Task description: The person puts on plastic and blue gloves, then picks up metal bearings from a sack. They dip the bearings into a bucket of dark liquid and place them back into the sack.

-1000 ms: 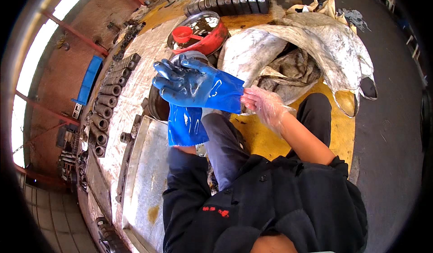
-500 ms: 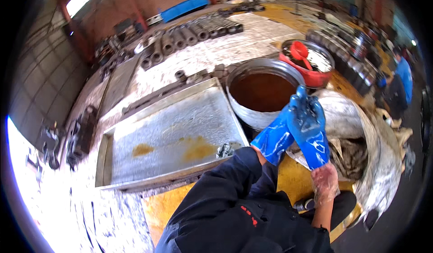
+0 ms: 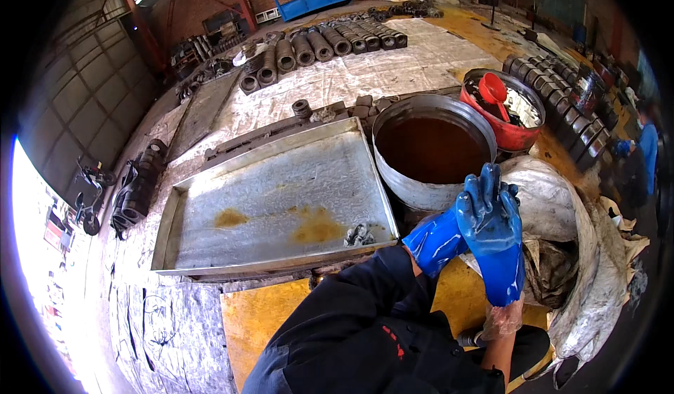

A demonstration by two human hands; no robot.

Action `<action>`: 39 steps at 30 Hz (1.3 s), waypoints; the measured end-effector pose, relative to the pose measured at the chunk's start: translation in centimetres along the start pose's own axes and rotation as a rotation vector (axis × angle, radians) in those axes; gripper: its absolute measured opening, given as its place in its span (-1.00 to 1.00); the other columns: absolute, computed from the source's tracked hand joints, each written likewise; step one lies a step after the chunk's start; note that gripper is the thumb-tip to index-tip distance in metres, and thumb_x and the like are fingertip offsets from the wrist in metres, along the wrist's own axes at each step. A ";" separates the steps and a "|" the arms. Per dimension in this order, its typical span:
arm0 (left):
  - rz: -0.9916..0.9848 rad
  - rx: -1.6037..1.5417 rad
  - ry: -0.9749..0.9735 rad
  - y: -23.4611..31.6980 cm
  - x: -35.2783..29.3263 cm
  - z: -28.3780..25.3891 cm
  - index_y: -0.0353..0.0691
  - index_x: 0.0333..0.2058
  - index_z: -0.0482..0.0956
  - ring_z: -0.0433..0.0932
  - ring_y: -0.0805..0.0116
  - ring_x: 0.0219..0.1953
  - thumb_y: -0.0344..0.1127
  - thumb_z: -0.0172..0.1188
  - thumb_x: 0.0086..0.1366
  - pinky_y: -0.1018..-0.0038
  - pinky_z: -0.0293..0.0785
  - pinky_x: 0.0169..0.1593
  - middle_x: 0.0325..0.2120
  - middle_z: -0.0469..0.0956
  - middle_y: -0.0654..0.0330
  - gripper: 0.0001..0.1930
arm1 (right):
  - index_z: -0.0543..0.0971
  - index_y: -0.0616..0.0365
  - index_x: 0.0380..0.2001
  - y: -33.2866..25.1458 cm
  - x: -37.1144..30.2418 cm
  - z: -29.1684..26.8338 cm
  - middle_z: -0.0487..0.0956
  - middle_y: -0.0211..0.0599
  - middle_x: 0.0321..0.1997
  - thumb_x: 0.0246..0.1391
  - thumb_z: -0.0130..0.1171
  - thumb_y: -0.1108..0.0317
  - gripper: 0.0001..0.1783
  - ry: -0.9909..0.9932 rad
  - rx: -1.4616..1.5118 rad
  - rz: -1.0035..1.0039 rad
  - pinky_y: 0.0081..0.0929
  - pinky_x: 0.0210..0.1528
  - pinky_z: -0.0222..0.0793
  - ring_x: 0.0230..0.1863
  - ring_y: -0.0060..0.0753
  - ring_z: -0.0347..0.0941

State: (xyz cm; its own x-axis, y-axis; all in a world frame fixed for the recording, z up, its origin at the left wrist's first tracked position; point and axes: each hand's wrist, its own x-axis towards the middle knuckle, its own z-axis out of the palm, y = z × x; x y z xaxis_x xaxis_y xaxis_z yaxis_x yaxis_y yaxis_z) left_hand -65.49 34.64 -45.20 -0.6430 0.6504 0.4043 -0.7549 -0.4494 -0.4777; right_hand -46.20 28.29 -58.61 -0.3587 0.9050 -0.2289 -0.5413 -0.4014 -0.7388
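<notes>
While both hands [image 3: 489,211] touch, open inside blue gloves [image 3: 505,274], metal tub [image 3: 414,189] of brown liquid [image 3: 432,149] just beyond.

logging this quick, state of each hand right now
Left hand: blue-gloved, overlapping the right; open or closed cannot be told.
Right hand: blue-gloved, against the left; open or closed cannot be told either.

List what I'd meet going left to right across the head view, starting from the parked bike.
Parked bike → shallow metal tray → pair of blue gloves → big pale sack.
</notes>
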 end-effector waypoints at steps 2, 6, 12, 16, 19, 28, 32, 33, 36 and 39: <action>-0.095 0.041 0.016 1.5 -0.1 -1.9 0.09 0.21 0.39 0.11 0.10 0.35 0.15 -0.26 0.41 0.16 0.35 0.20 0.31 0.20 0.15 -0.47 | 0.36 0.26 0.15 -0.7 -0.3 0.5 0.50 -0.20 0.06 0.26 -0.08 0.28 -0.55 0.008 -0.085 0.025 -0.37 0.03 0.42 -0.04 -0.33 0.44; -0.090 0.077 0.087 2.4 0.6 -4.0 0.07 0.20 0.40 0.14 0.06 0.32 0.20 -0.26 0.40 0.10 0.34 0.20 0.32 0.17 0.14 -0.44 | 0.35 0.23 0.17 -1.3 0.1 0.5 0.48 -0.21 0.10 0.26 -0.09 0.26 -0.54 0.008 -0.097 0.025 -0.34 0.06 0.39 0.00 -0.33 0.42; -0.085 0.035 0.060 -0.4 -1.0 1.0 0.00 0.17 0.43 0.33 0.00 0.20 0.15 -0.18 0.38 0.14 0.44 0.12 0.24 0.28 0.01 -0.46 | 0.33 0.20 0.20 -2.8 -0.3 1.6 0.45 -0.22 0.14 0.26 -0.10 0.22 -0.51 -0.028 -0.020 -0.009 -0.29 0.11 0.35 0.05 -0.33 0.39; -0.294 0.376 0.202 1.7 -0.8 0.5 -0.04 0.16 0.43 0.34 0.00 0.19 0.09 -0.13 0.37 0.14 0.44 0.12 0.24 0.29 -0.01 -0.49 | 0.31 0.17 0.22 -4.8 0.0 8.4 0.43 -0.23 0.17 0.27 -0.11 0.19 -0.49 -0.240 0.177 -0.047 -0.26 0.14 0.32 0.09 -0.33 0.37; -0.556 0.692 0.305 3.4 -0.2 1.3 -0.06 0.15 0.43 0.35 0.00 0.18 0.04 -0.10 0.37 0.15 0.44 0.13 0.23 0.29 -0.02 -0.51 | 0.30 0.15 0.24 -6.3 0.4 14.9 0.42 -0.24 0.20 0.27 -0.12 0.17 -0.47 -0.527 0.415 -0.020 -0.24 0.16 0.30 0.12 -0.33 0.36; -1.033 1.099 0.433 3.7 2.7 0.9 -0.15 0.12 0.44 0.39 0.00 0.14 -0.11 0.00 0.36 0.16 0.44 0.13 0.22 0.31 -0.06 -0.58 | 0.15 -0.01 0.36 -8.9 2.7 17.6 0.14 -0.26 0.44 0.24 -0.13 0.05 -0.34 -0.603 0.580 0.002 -0.04 0.38 -0.01 0.42 -0.19 0.07; -0.832 0.817 0.135 6.2 6.8 2.4 -0.21 0.22 0.28 0.35 0.06 0.19 -0.20 0.14 0.31 0.19 0.34 0.20 0.20 0.33 0.00 -0.46 | 0.26 0.05 0.28 -11.6 2.1 18.5 0.27 -0.23 0.35 0.21 0.02 0.13 -0.40 -0.508 0.676 0.041 -0.03 0.35 0.03 0.35 -0.13 0.18; -0.844 0.874 -0.031 6.3 7.4 2.9 -0.22 0.25 0.24 0.33 0.08 0.22 -0.19 0.17 0.29 0.20 0.30 0.22 0.20 0.33 0.00 -0.41 | 0.27 0.06 0.27 -11.6 1.8 18.3 0.29 -0.23 0.33 0.20 0.03 0.14 -0.41 -0.524 0.636 0.012 -0.05 0.34 0.05 0.33 -0.14 0.19; -0.904 1.230 -0.379 4.4 6.8 4.4 -0.29 0.23 0.24 0.38 0.16 0.18 -0.25 0.26 0.24 0.29 0.31 0.21 0.15 0.37 -0.02 -0.36 | 0.31 0.07 0.24 -10.1 2.0 17.6 0.32 -0.23 0.29 0.18 0.06 0.14 -0.42 -0.532 0.481 -0.047 -0.09 0.31 0.10 0.29 -0.16 0.23; -0.994 1.525 -0.536 3.4 6.1 5.4 -0.35 0.06 0.43 0.49 0.29 0.03 -0.40 0.19 0.28 0.40 0.36 0.14 -0.02 0.51 0.04 -0.62 | 0.34 0.09 0.20 -8.7 2.8 17.0 0.36 -0.24 0.26 0.17 0.10 0.15 -0.44 -0.524 0.286 -0.108 -0.14 0.28 0.15 0.25 -0.19 0.28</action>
State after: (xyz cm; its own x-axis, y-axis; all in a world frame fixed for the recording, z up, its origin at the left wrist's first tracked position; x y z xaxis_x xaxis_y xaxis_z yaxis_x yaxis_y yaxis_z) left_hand -72.66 33.79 -40.18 0.2959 0.8807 0.3700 -0.0867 -0.3610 0.9285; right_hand -55.39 31.93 -42.05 -0.5781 0.7817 0.2340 -0.7521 -0.3993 -0.5243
